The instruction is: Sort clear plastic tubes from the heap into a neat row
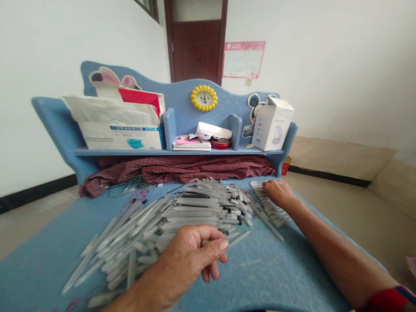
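My left hand [198,251] is in front of the central heap, its fingers curled and the thumb pressed against the index finger. Whatever it may hold is hidden. A thin translucent stick [239,238] lies just beyond its fingertips; I cannot tell whether they touch. The large heap of translucent white pens [195,212], some with black ends, spreads behind and left of this hand. My right hand [278,193] reaches to the far right of the table, bent down over a neater row of similar pens [274,212]. Its fingers look closed, but their tips are mostly hidden.
Behind the blue table [260,277] rises a shelf [182,152] holding a mask box [130,136], papers [191,146], a red round tin [221,143] and a white box [273,125]. Checked cloth [195,168] lies bunched beneath it. A yellow clock [204,98] is on the backboard.
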The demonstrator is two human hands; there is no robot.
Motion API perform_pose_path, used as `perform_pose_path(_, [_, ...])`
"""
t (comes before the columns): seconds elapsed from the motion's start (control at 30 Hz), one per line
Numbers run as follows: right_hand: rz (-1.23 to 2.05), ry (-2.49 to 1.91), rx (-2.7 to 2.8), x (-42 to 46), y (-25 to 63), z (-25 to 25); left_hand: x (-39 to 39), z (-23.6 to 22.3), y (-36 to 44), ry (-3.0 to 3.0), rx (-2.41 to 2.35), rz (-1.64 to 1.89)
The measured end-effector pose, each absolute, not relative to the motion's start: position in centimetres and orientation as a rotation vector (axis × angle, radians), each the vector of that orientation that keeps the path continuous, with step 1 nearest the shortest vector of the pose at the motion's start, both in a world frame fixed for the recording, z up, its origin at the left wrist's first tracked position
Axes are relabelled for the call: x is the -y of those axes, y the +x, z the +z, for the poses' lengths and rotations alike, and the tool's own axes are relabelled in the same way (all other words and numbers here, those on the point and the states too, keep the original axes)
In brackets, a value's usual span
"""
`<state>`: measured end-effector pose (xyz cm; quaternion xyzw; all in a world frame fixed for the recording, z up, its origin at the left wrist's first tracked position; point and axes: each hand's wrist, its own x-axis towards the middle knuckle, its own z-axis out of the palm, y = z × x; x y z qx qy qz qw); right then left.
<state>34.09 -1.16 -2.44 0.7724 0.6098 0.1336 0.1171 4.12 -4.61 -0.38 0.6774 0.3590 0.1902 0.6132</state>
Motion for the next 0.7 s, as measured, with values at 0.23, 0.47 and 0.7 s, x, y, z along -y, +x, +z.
perform_pose_path(0.23, [0.397,2.248,-1.788,1.3,33.8,-2.4,4.9,-0.4,4.1,1.566,-0.807,0.439])
perform_pose_path(0.47, [0.446,2.270,-1.855,2.6,32.9,-1.8,5.0,0.1,4.1,1.573,-0.841,0.452])
perform_pose_path(0.7, [0.306,2.156,-2.063,4.4,30.2,-0.7,4.9,0.1,4.0,1.580,-0.853,0.475])
